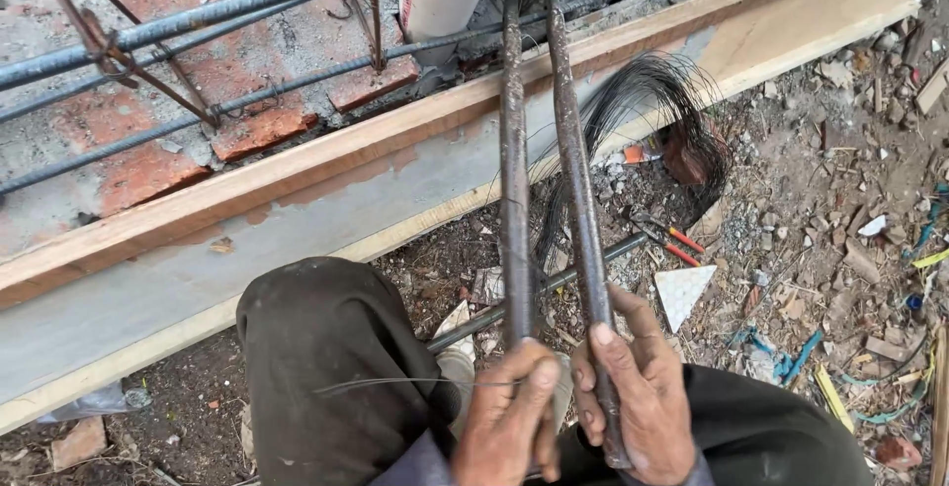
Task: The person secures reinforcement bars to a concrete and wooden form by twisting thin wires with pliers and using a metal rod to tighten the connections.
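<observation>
Room: the rods (549, 150) rise over a long wooden plank (395, 179); rubble-strewn ground (840, 199) lies open to the right.
Materials: rusty ribbed steel, pale smooth wood, red bricks (148, 160), a loop of thin black wire (652, 100).
Left hand (509, 417): grip closed round the left rod, pinching a wire strand (395, 382).
Right hand (638, 397): grip wrapped round the right rod.
</observation>
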